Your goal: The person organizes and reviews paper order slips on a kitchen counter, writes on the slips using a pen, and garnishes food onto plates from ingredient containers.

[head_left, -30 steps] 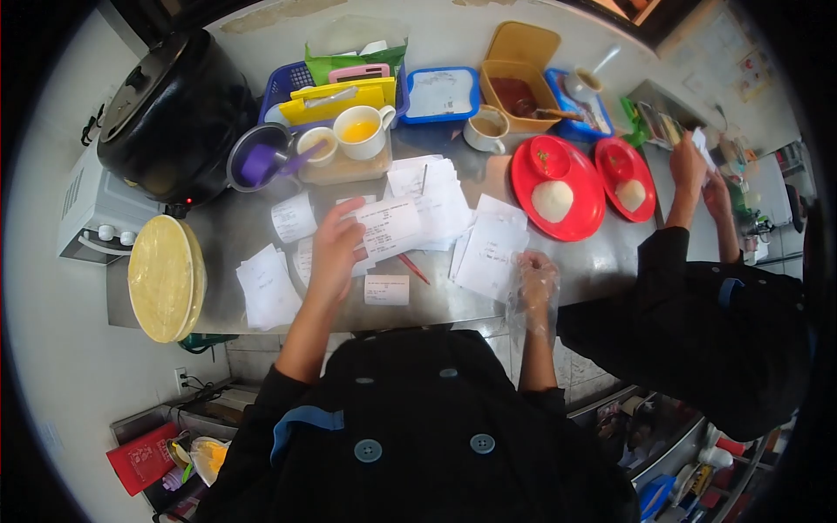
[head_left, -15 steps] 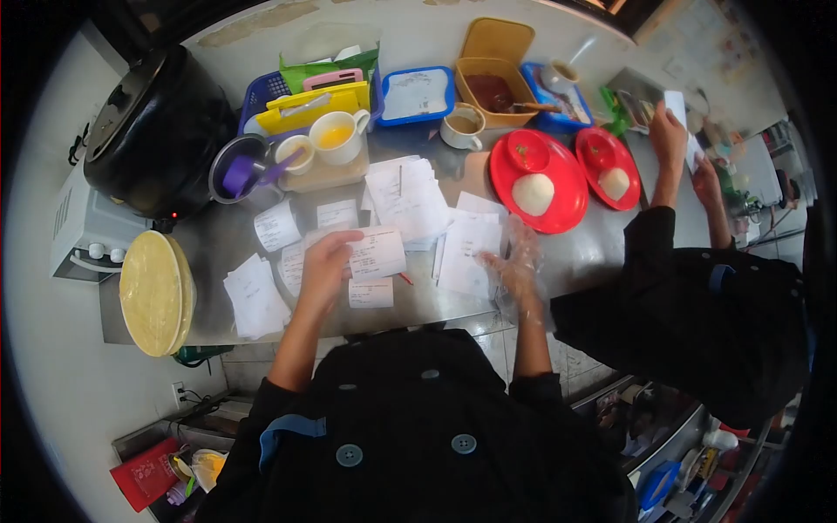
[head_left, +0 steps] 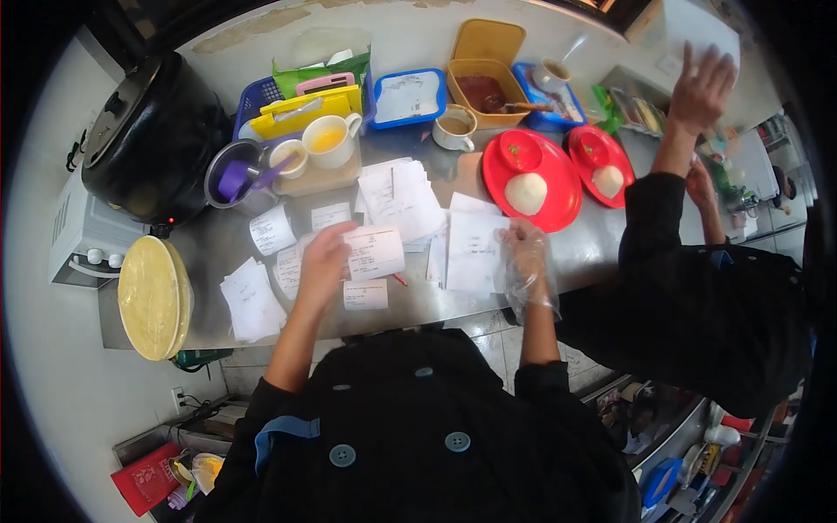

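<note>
Co-worker's hand [head_left: 702, 91] raised, left hand [head_left: 324, 261] holding rectangular paper slip [head_left: 377, 252]

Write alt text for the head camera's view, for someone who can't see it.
A person's left hand holds a printed slip and their right hand, in clear plastic, a handwritten sheet, above a steel counter strewn with papers. Beyond are a black cooker, cups and two red plates; at right, a co-worker's hand is raised.
</note>
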The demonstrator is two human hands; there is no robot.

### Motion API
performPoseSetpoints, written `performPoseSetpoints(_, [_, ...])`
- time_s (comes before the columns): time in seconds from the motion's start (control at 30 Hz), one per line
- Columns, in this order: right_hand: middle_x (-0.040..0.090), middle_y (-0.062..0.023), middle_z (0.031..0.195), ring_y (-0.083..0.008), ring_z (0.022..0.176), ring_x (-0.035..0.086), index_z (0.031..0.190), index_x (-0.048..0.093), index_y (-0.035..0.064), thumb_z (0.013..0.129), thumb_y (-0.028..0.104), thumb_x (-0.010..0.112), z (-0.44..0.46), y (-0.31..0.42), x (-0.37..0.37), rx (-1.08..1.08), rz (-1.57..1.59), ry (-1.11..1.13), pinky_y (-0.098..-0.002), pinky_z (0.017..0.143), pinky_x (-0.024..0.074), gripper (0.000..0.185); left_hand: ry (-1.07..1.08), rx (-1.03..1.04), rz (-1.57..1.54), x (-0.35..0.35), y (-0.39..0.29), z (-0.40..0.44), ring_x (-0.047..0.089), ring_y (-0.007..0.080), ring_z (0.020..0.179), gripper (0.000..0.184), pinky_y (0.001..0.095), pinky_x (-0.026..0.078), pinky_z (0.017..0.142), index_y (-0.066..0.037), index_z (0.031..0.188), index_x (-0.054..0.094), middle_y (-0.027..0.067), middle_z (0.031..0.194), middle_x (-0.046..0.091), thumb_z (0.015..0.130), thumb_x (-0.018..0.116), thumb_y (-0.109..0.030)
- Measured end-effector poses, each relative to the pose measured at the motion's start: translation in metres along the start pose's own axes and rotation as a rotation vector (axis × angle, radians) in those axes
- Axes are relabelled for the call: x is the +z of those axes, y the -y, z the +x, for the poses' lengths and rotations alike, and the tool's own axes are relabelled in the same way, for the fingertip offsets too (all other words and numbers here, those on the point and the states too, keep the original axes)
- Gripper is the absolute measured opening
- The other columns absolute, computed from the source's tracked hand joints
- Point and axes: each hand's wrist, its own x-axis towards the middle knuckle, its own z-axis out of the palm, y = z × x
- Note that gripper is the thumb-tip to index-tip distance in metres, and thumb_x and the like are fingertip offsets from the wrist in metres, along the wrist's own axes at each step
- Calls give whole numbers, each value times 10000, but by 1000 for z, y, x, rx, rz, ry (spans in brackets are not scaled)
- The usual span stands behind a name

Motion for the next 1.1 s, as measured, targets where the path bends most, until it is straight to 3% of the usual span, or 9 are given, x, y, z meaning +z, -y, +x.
performPoseSetpoints(0.07, [539,28,660,-73,587,482,827,611,12,718,24,678,-5,19,0,34,165,-50,-232,512,389,129,22,-8,-18,6,-4,1,586,148,895,286,259,506,726,-29,1113,550,88,1027,584,858,423,-2])
performPoseSetpoints(0.13, [563,-1,689,-80,592,504,856,593,-23,741,9,657,-10,43,-1,53,263,-241,-215,537,412,135,44,-15,-36,11,-8,3,571,133,892,308,237,491,713,-40,1119,553,76,1029,578,841,426,0])
performPoseSetpoints(0.33, [628,-60,800,-113,670,589,876,596,3,763,3,629,-38,109,-4,201,592,-202,-231,637,483,118,137,-6,-14,30,-25,3,562,113,888,313,231,488,715,-34,1136,546,59,1020,575,847,429,-4])
performPoseSetpoints(0.4, [627,-59,799,-112,666,586,870,595,5,768,7,625,-45,118,-1,204,636,-170,-227,636,479,106,148,22,-41,37,-28,4,593,161,913,309,295,524,766,1,1166,513,103,1023,582,872,422,12])
performPoseSetpoints(0.77, [593,-16,723,-64,622,541,881,593,-12,724,-3,692,-50,126,-37,212,358,-188,-182,560,435,185,216,82,28,108,-29,17,593,157,912,309,290,528,753,6,1166,511,91,1056,566,868,431,9])
performPoseSetpoints(0.87, [590,-13,699,-60,600,531,892,600,-15,725,1,692,-49,124,-56,148,413,-193,-177,545,425,191,222,68,12,131,-27,20,595,153,903,304,292,527,751,1,1159,520,83,1043,573,867,436,2])
performPoseSetpoints(0.97, [587,-26,749,-70,633,539,892,590,-25,755,0,656,-48,127,-74,204,282,-232,-183,593,451,154,230,66,24,149,-26,22,597,148,897,296,289,525,747,-7,1152,530,76,1028,583,871,437,-12])
performPoseSetpoints(1.1, [584,-27,756,-71,638,535,898,587,-31,760,-3,648,-49,114,-91,128,362,-231,-186,596,450,154,266,64,-8,164,-29,20,597,142,890,295,283,521,737,-18,1152,535,74,1015,590,877,429,-23])
